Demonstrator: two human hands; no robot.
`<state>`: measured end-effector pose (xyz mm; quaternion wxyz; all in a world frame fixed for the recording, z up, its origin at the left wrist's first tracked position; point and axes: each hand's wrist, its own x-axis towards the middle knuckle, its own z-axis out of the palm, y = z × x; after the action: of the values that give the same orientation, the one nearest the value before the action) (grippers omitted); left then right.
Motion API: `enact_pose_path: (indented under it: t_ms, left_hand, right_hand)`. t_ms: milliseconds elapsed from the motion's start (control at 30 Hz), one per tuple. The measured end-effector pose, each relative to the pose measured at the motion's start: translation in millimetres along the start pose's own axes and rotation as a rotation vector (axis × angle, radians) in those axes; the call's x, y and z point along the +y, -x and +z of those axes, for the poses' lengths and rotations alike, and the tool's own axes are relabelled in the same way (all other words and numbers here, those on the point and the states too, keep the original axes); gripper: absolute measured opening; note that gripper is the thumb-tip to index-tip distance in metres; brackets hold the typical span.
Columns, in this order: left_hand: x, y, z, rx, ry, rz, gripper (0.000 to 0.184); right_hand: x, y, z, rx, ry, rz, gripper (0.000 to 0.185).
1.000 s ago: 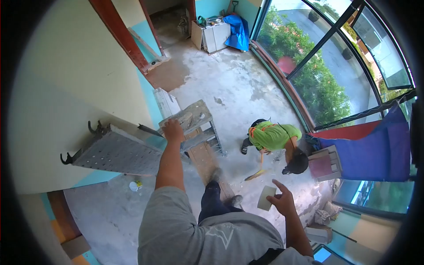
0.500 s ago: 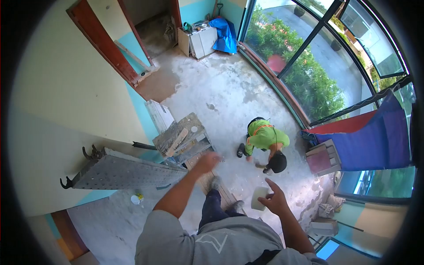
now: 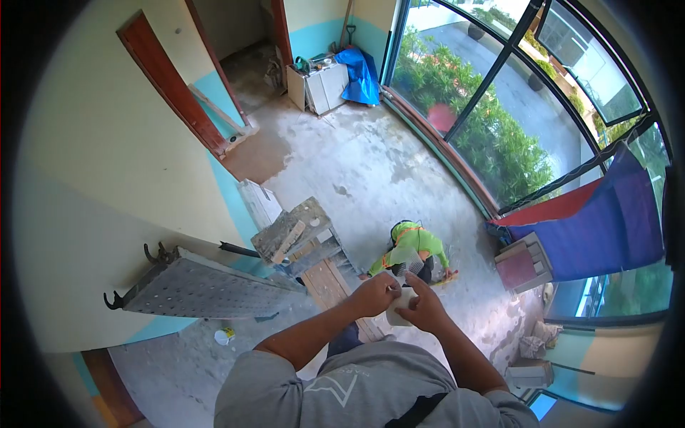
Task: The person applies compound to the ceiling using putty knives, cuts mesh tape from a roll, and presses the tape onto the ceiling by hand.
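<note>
In front of my chest, my right hand point(image 3: 424, 308) holds a pale, whitish roll point(image 3: 402, 308), its fingers round the right side. My left hand point(image 3: 377, 294) is pinched at the roll's upper left, with a thin, see-through mesh-like strip point(image 3: 404, 261) rising just above both hands. Whether the strip joins the roll is hidden by my fingers. A worn stepladder point(image 3: 309, 227) with a small wood piece point(image 3: 289, 241) on its top stands left of my hands. Under me runs a wooden plank point(image 3: 328, 287).
Beyond my hands a person in a green shirt point(image 3: 417, 239) crouches on the floor. A perforated metal platform point(image 3: 207, 289) stands along the left wall. A white cup point(image 3: 222, 337) lies on the floor. A blue-purple sheet point(image 3: 592, 228) hangs at the right window.
My left hand has left the stepladder's top and come across to the roll in my right hand. The mesh-like strip now shows above them. The person in green has crouched lower.
</note>
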<state>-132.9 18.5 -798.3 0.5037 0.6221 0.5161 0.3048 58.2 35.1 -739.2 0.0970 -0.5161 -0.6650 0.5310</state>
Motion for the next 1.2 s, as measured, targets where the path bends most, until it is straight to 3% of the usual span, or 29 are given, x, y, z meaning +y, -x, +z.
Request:
enact_pose_path:
  t_ms: [100,233,333,433,533,633,700,733,767,833,900,1000,1067,1133,1200]
  left_hand:
    - [7.0,3.9,-6.0,0.104,-0.112,0.147,0.009]
    - [-4.0,12.3,-7.8,0.258,-0.128,0.313,0.020]
    - [-7.9,23.6,-2.6,0.379,0.116,0.127,0.045]
    - [3.3,29.5,-12.8,0.177,0.384,-0.430,0.074]
    - [-24.8,41.7,-10.7,0.102,0.530,-0.222,0.085]
    - [-42.0,42.7,-38.6,0.173,0.069,-0.190,0.077]
    - [-81.3,38.0,-64.2,0.334,-0.445,-0.184,0.068]
    - [-104.7,34.5,-83.2,0.408,-0.510,-0.258,0.062]
    - [-130.6,31.1,-104.4,0.478,-0.576,-0.328,0.056]
    - [-188.1,29.4,-139.5,0.673,-0.774,-0.397,0.047]
    - [-228.2,32.3,-166.3,0.697,-0.972,-0.459,0.043]
    - [-256.0,26.5,-186.3,0.658,-1.009,-0.545,0.042]
    - [-257.2,25.6,-187.8,0.505,-0.906,-0.620,0.044]
    - [-288.7,23.1,-178.6,0.442,-0.910,-0.741,0.046]
    - [-272.3,15.9,-165.8,0.535,-0.999,-0.744,0.047]
  right_hand:
    - [10.8,-8.5,1.7,0.057,0.123,-0.080,0.089]
    - [21.9,-22.3,5.7,0.068,-0.025,-0.056,0.088]
    - [21.8,-30.2,12.6,0.098,-0.171,-0.040,0.085]
    - [16.2,-40.1,27.1,0.153,-0.482,0.005,0.082]
    - [16.9,-51.2,36.3,0.162,-0.607,0.030,0.081]
    - [9.4,-56.8,39.9,0.146,-0.617,0.107,0.074]
    - [25.5,-64.2,32.0,0.147,-0.568,0.124,0.069]
    - [33.3,-64.4,29.6,0.155,-0.544,0.134,0.067]
    - [33.9,-59.8,29.4,0.219,-0.581,0.066,0.049]
    - [36.4,-50.0,21.6,0.218,-0.484,0.145,0.038]
    - [50.3,-39.4,17.8,0.211,-0.370,0.188,0.028]
    - [68.5,-22.1,17.1,0.194,-0.187,0.207,0.018]
    - [56.7,-9.2,12.5,0.096,0.205,0.106,0.021]
    - [47.6,-0.9,13.6,0.017,0.289,0.097,0.027]
    - [26.9,3.6,6.3,-0.122,0.422,0.073,0.031]
